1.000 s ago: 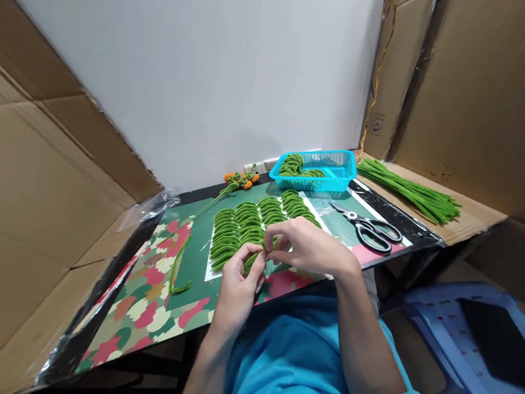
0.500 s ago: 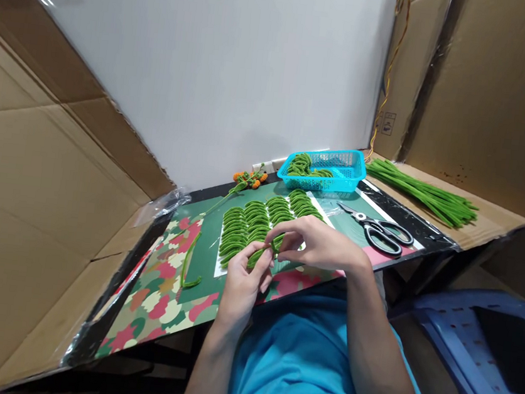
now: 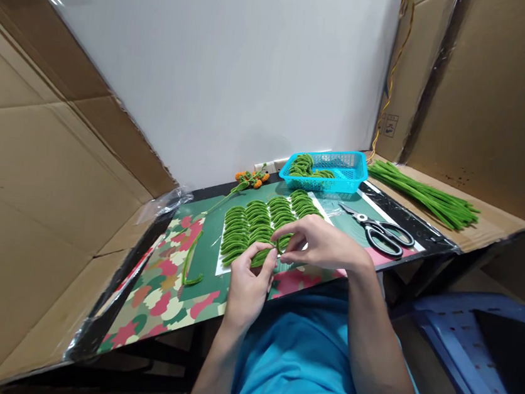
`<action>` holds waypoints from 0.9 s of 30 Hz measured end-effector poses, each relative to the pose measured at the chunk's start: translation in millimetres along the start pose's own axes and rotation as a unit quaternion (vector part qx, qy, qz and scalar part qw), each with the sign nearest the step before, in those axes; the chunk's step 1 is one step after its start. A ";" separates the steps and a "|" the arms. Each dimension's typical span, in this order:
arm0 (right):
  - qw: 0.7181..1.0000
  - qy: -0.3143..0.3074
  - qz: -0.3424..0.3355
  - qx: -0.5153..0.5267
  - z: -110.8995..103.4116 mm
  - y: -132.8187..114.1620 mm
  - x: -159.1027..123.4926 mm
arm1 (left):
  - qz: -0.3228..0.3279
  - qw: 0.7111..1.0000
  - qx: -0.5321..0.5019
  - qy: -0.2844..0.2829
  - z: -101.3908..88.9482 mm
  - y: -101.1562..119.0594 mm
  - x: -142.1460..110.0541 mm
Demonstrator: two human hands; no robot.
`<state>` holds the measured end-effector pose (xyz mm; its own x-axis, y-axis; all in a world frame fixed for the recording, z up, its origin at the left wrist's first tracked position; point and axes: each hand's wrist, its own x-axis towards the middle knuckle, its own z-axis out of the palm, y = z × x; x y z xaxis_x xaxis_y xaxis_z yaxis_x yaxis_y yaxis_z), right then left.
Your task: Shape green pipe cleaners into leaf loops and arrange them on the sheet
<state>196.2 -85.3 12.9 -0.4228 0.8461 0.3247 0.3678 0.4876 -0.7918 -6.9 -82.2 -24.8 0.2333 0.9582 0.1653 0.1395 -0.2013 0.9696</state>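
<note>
A short, slim, fuzzy green piece (image 3: 278,247), mostly hidden in the grip that holds it, shows near the front edge of the worktop (image 3: 431,236). Beyond it, curved, fuzzy green strips (image 3: 258,224) lie closely stacked in four side-by-side columns on a flat white sheet (image 3: 222,271), their near right part covered.
</note>
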 end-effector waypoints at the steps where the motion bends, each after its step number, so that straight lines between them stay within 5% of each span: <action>1: 1.000 -0.001 0.001 0.004 -0.2 0.1 -0.1 | -0.003 1.000 -0.003 -0.002 -0.7 -0.6 0.5; 10: 0.996 -0.046 0.004 0.074 -4.9 3.6 -6.2 | -0.020 0.996 -0.079 -0.029 -7.3 -6.3 6.3; 18: 0.996 0.081 -0.042 -0.011 4.5 9.1 2.7 | -0.027 0.993 -0.116 -0.010 -5.1 -4.7 7.2; 27: 0.993 0.081 -0.037 -0.075 8.0 7.8 4.7 | -0.017 0.996 -0.087 -0.026 -8.4 -6.2 5.8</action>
<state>190.4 -79.2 4.0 -0.3183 0.8246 0.4677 0.4650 0.5658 -0.6810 -14.5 -73.7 -28.3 0.2815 0.9511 0.1271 -0.0194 -0.1268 0.9917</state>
